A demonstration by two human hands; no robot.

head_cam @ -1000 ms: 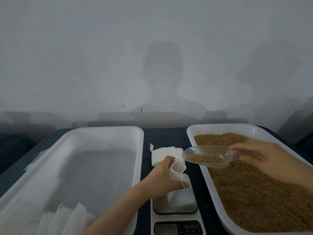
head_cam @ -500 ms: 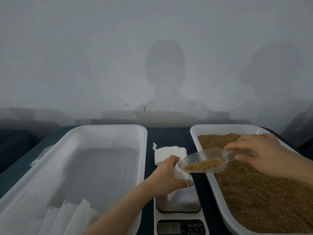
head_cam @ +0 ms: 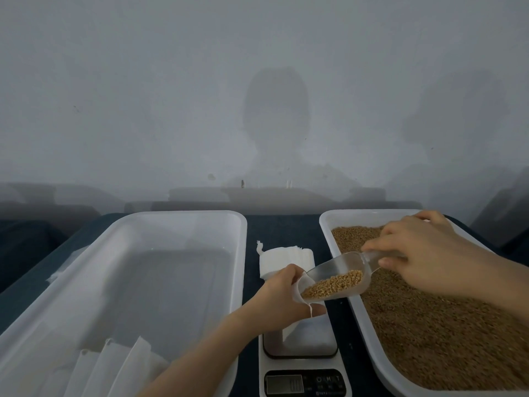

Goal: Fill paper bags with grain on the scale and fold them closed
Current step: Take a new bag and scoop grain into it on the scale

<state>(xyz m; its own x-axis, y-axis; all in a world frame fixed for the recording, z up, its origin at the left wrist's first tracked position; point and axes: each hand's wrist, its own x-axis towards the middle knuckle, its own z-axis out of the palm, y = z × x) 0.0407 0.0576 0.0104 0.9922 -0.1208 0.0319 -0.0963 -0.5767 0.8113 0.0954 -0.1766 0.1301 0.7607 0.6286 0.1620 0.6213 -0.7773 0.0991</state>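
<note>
L grip (head_cam: 274,305) pinches bag (head_cam: 299,286) mouth | R grip (head_cam: 423,256) holds scoop (head_cam: 340,277) tilted into bag

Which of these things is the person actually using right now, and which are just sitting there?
In use:
left hand holding the bag open
right hand holding the tilted scoop of grain
grain tray
scale under the bag

Idle:
stack of bags
left tray, white sheets inside

We note dim, cool light from behind; soft head-shaped shadow (head_cam: 276,116) on pale grey wall (head_cam: 114,81); edges bowed.
</note>
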